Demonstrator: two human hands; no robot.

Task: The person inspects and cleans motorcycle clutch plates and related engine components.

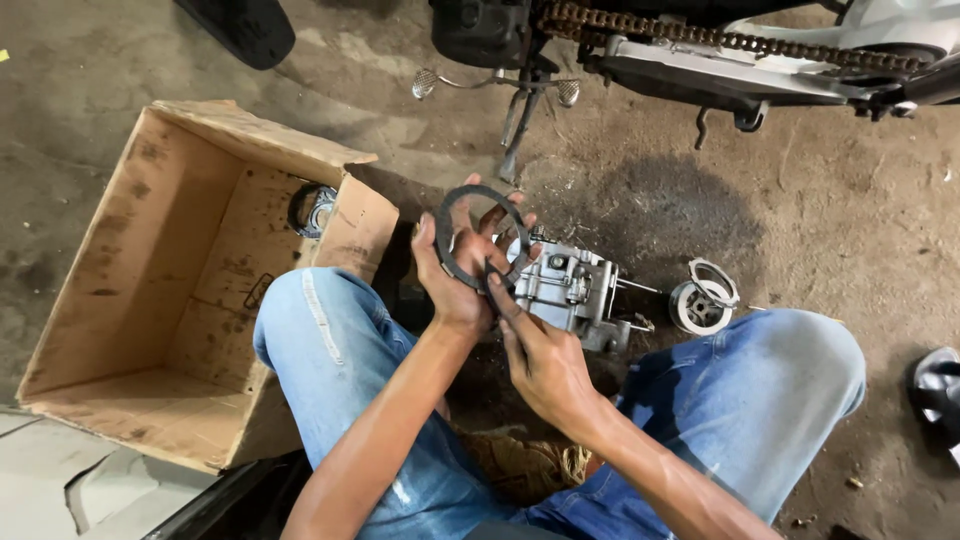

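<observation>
Soft even daylight, faint shadows on the floor, sharp focus, slight edge distortion

Cardboard box [150, 300], motorcycle chain [720, 38]

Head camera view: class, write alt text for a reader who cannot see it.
A seated person's left hand and right hand hold a dark flat metal ring above a grey metal engine part on the dirt floor. An open brown cardboard box lies to the left, with a motorcycle's rusty drive chain above.
</observation>
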